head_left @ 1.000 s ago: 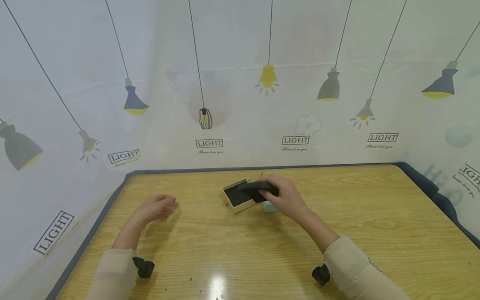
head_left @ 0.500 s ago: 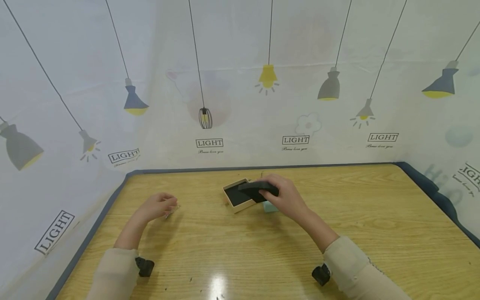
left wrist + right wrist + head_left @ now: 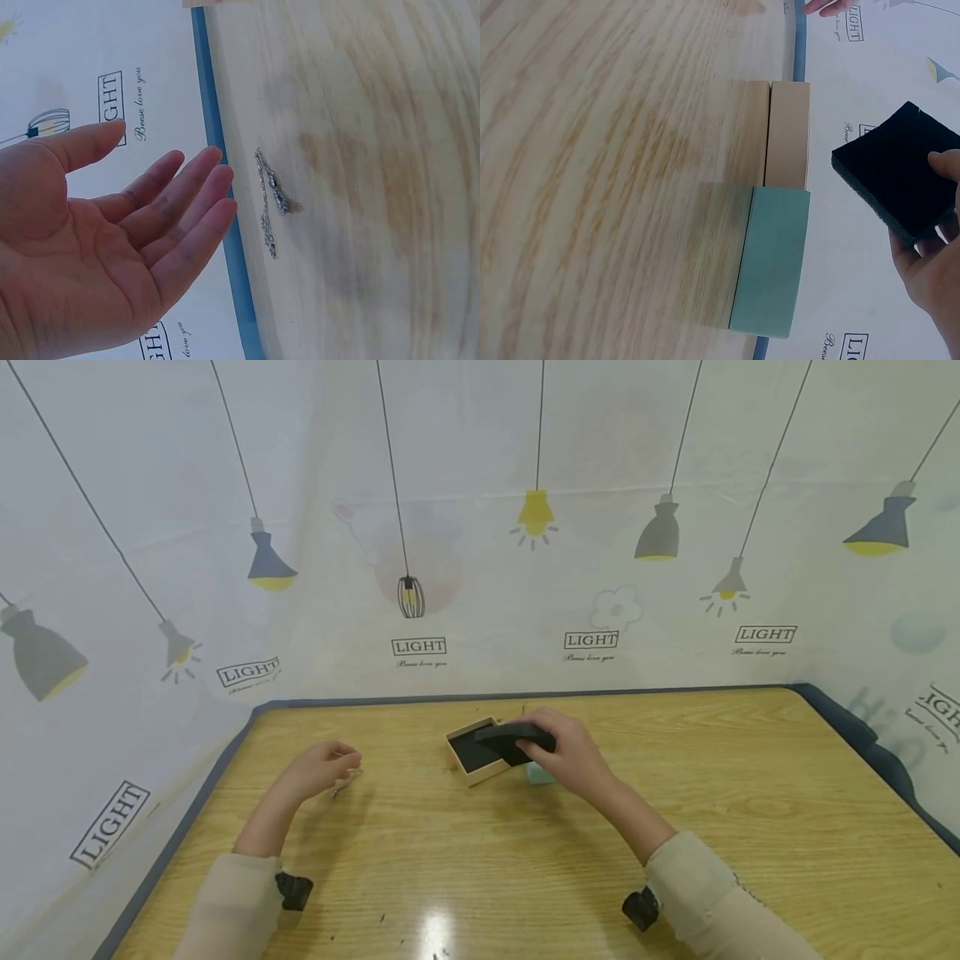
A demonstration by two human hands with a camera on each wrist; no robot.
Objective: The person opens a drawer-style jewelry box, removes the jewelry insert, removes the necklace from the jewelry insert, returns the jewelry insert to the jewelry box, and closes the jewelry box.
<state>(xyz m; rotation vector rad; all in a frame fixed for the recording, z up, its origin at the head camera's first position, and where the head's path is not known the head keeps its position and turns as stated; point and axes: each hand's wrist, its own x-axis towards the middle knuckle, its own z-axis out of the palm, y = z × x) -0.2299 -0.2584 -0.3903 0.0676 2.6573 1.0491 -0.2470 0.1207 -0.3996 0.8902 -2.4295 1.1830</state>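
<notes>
My left hand (image 3: 322, 768) hovers over the left part of the table with its fingers extended and nothing held, as the left wrist view shows. Just below it, a thin silvery chain (image 3: 270, 195) lies on the wood in a narrow V. My right hand (image 3: 576, 760) pinches a black foam pad (image 3: 896, 169) between thumb and fingers. That pad is tilted above the right side of a small open tan box (image 3: 489, 772) with a black interior. Against the box's right end sits a teal box-shaped piece (image 3: 772, 259), partly hidden by the right hand in the head view.
A wooden table (image 3: 450, 860) spans the foreground, with a dark blue edging (image 3: 420, 699) along its back and sides. White cloth (image 3: 480, 552) printed with lamps hangs behind it. A black camera mount (image 3: 294, 891) is strapped at the left wrist, another (image 3: 641, 910) at the right.
My left hand has lifted slightly away and shifted a little right. The chain now shows on the table beneath it, where it was not distinct a second ago. The right hand stays still.
</notes>
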